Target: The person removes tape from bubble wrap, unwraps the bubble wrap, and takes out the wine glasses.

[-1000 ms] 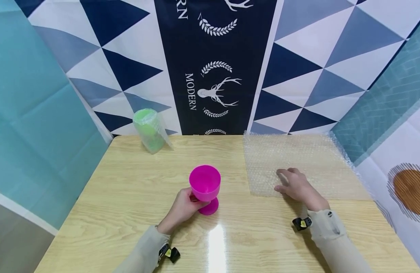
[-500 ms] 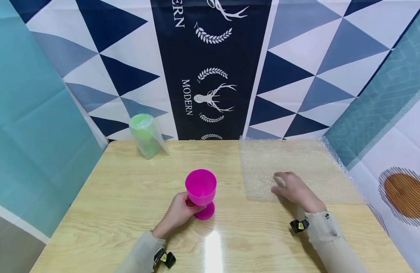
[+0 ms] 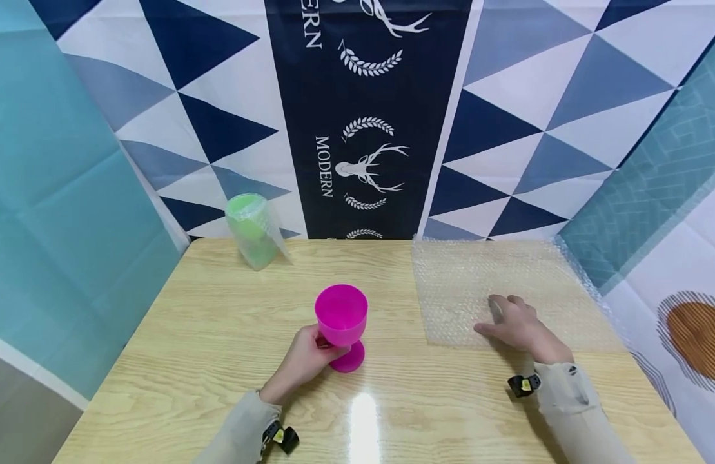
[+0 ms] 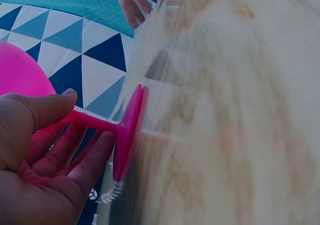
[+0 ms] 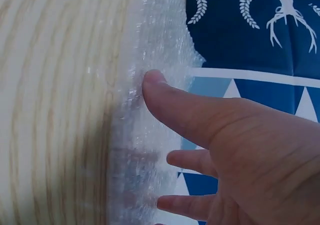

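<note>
Your left hand (image 3: pixel 305 357) had its grip clamped on the magenta goblet (image 3: pixel 341 319) by its stem (image 4: pixel 95 120), upright at the tabletop (image 3: pixel 218 328), left of the bubble-wrap sheet (image 3: pixel 450 283); light pressure suited it. Your right hand (image 3: pixel 521 325), fingers apart, needed a gentle touch.

Left hand (image 4: pixel 45 152) is gripping pink goblet (image 4: pixel 25 75) by stem (image 4: pixel 95 121) | right hand (image 4: pixel 135 2) is showing beyond goblet | triangle-patterned cloth (image 4: pixel 65 35) is hanging behind goblet
</note>
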Demonstrator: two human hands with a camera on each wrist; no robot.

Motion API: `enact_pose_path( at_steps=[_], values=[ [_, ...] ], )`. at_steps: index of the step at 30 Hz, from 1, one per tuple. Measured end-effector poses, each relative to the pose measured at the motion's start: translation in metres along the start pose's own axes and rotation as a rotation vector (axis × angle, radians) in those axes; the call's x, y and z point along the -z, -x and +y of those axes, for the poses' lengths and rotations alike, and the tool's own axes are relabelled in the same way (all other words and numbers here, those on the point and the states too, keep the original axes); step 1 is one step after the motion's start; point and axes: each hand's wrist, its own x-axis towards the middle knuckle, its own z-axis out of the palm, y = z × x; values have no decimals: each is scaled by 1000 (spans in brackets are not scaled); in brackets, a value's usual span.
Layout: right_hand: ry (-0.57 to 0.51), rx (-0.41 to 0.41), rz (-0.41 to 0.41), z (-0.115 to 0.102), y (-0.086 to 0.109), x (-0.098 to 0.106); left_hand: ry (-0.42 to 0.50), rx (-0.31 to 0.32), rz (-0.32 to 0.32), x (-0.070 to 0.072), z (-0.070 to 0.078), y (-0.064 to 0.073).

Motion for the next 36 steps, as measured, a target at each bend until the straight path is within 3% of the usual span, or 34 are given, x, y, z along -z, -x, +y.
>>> enact_pose_path(
  at_steps=[6, 24, 36],
  values=[
    [13, -2, -21, 3, -2, -3, 6, -6, 19, 0, 0, -1],
    [50, -17, -57, 1, -7, 0, 26, 75, 70, 10, 0, -15],
    [47, -21, -56, 2, -8, 1, 12, 76, 110, 10, 2, -23]
  ],
)
